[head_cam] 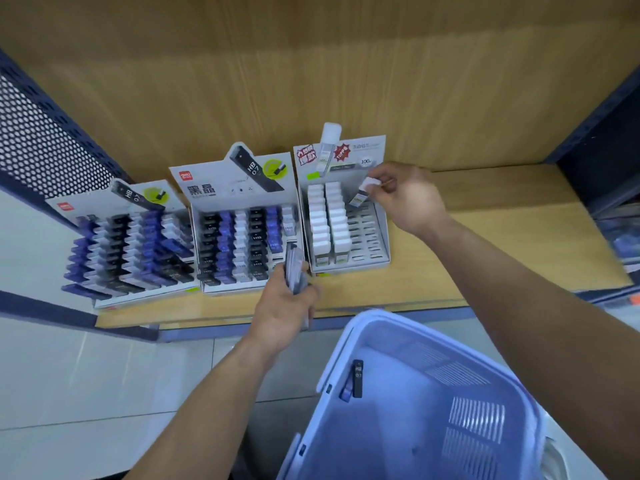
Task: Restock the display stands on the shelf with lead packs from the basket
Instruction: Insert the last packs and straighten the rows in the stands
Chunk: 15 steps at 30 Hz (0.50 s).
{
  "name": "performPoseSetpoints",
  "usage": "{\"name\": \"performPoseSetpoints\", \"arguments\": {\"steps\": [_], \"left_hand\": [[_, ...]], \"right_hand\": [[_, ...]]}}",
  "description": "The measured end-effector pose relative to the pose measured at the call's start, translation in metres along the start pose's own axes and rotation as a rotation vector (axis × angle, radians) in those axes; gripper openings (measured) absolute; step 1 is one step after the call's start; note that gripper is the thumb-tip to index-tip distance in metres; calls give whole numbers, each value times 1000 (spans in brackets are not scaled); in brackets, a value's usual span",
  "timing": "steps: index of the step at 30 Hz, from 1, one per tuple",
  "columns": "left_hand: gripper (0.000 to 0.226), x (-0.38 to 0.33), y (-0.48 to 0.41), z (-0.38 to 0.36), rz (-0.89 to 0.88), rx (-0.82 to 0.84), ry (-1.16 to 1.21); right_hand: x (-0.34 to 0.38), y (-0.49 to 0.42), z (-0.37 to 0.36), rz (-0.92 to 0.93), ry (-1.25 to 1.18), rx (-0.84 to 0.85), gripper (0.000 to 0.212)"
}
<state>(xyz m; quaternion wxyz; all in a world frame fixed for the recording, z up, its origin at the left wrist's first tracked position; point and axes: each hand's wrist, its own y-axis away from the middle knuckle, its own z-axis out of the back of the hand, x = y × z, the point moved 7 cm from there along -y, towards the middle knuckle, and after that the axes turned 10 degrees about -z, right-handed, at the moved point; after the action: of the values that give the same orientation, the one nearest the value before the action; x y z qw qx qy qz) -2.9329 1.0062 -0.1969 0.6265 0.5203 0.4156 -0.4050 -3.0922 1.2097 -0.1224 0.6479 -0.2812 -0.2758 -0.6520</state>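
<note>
My right hand (405, 199) pinches a lead pack (359, 197), long axis tilted toward the white stand (365, 233), its empty column below. My left hand (284, 306) grips spare packs (293, 268).

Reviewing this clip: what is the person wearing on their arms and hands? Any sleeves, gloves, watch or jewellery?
Nothing worn shows. The left hand and right hand are ungloved. The left forearm and right forearm are bare right to the frame edge, with no sleeve or cuff in view. Neither wrist carries a watch or band. The fingers are too blurred to rule out a ring.
</note>
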Motion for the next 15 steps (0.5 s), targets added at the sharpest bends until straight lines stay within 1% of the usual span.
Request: {"name": "performPoseSetpoints", "arguments": {"steps": [2,4,9,15], "left_hand": [[25,-1,-4,2,16,-19,85],[25,-3,-6,4,15,-29,128],[27,-4,-8,8,3,-39,150],[26,-1,-7,9,-6,-45,156]], "right_hand": [[-5,-6,-10,-12,-6,45,10],[-8,-9,-15,-16,-10,50,12],[-11,-8,-20,-17,6,73,18],[-11,-5,-27,7,49,94,16]]}}
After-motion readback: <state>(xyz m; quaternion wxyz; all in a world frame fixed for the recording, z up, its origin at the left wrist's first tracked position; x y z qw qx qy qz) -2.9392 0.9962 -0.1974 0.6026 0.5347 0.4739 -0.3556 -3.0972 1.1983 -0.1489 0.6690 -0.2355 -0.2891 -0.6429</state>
